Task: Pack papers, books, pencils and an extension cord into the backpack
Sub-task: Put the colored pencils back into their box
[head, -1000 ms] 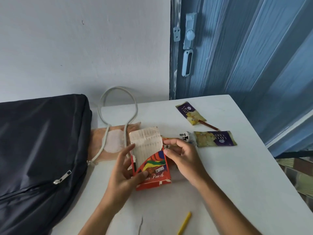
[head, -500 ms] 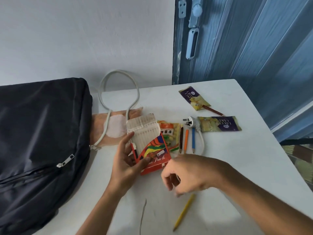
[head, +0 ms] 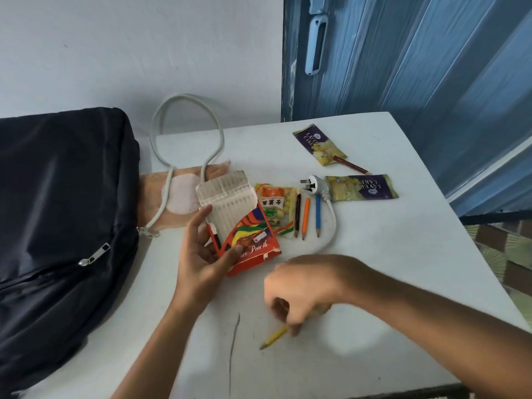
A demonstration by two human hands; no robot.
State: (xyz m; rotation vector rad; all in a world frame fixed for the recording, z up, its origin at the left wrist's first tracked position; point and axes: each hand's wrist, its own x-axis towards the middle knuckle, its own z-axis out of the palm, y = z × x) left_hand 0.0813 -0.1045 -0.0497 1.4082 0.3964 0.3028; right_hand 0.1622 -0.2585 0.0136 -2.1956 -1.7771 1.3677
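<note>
Head view: left hand (head: 201,254) held the red pencil box (head: 244,240) tilted above the white surface (head: 388,269), thumb and fingers curled round it, its flap open. Right hand (head: 305,289), blurred, fingers curled down at the yellow pencil (head: 273,337) lying on the surface; grip on it unclear. Three pencils (head: 306,216) lay side by side beside a snack packet (head: 275,204). Gray cord (head: 187,116) looped behind the box, its plug (head: 312,184) near two cake wrappers (head: 362,187). Dark backpack (head: 63,211) lay at left, zipped.
</note>
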